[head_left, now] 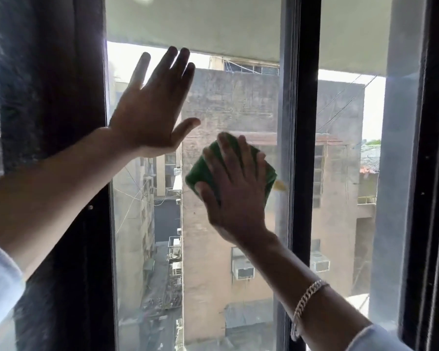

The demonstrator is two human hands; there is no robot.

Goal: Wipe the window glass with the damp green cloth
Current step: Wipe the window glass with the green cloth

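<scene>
Right hand [235, 191] spread flat over the green cloth [198, 173], pinning it against the window glass [213, 102] at mid-height, close to the dark centre frame bar [306, 148]. Fingers open, not curled: pressing, not gripping. Cloth shows past the hand on its left and right edges.

Left hand [150, 115] open, empty, palm toward the glass higher up and nearer the left frame [48, 97]; contact likely, cannot confirm. Bracing, by the look of it.

Key relation: cloth sits at the pane's right side, so unwiped glass lies mostly leftward and downward. Pane runs tall; long vertical strokes seem the natural next pass.
</scene>
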